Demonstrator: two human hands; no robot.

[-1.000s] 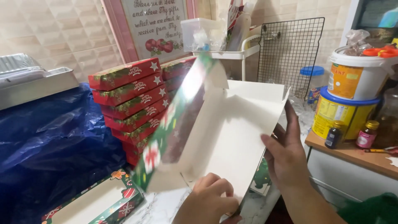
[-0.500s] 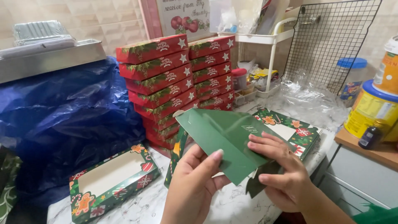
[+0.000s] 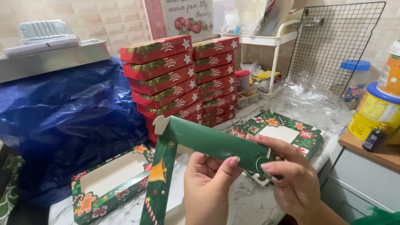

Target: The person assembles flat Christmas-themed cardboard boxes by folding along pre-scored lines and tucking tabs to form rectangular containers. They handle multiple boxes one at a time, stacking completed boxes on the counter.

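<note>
A flat green cardboard box blank [image 3: 208,141] with a festive printed side panel is held up in front of me, its long flap folded over. My left hand [image 3: 206,187] grips it from below, thumb pressed on the green flap. My right hand [image 3: 291,177] pinches the flap's right end near a round tab. Below left lies a finished window box [image 3: 110,181] on the marble counter [image 3: 246,204]. Another window box [image 3: 287,131] lies flat behind my right hand.
Two tall stacks of red and green boxes [image 3: 179,79] stand behind. A blue plastic sheet [image 3: 62,121] covers the left. A black wire rack [image 3: 333,46], a white shelf [image 3: 266,41], clear plastic wrap [image 3: 310,102] and yellow tubs [image 3: 375,110] are on the right.
The green blank has turned and folded into a narrower strip with its printed side panel hanging down. Both hands have shifted to its right end. The view has moved slightly.
</note>
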